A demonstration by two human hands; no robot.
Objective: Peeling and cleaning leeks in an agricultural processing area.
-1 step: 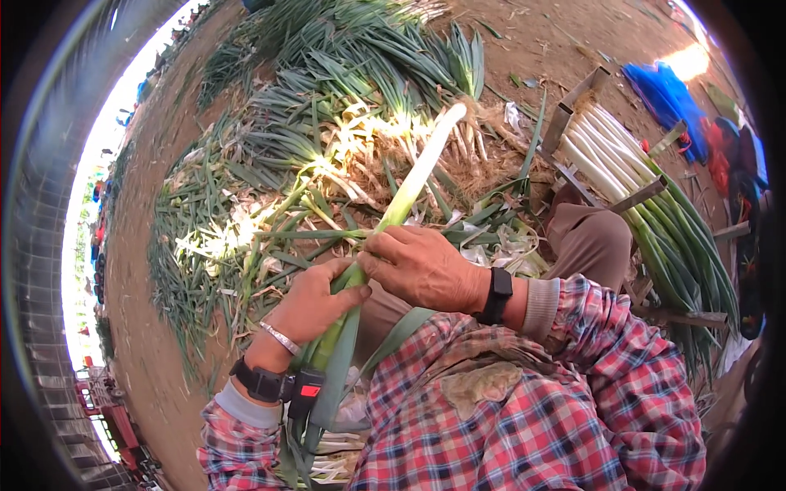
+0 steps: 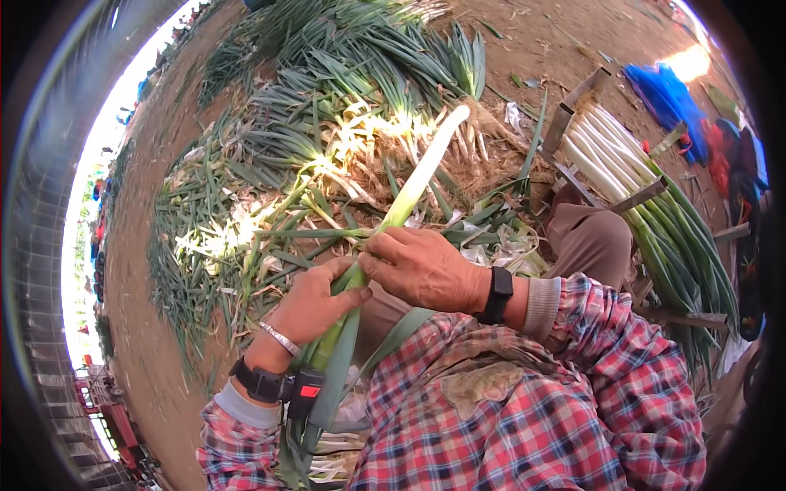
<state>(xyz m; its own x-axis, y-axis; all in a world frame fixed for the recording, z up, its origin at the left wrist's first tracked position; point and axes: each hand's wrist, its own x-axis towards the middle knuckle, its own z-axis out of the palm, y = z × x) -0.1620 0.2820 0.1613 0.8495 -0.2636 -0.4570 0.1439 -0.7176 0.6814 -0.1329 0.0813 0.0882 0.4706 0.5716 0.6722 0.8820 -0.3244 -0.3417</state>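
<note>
The person's left hand, lower, and right hand, just above it, angle inward with fingers curled around one long leek slanting up and away, while a rack at right holds a bundle of leeks.

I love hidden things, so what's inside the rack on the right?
The rack holds a bundle of long onions, with white stalks and green leaves. The bundle hides whatever is under it.
</note>
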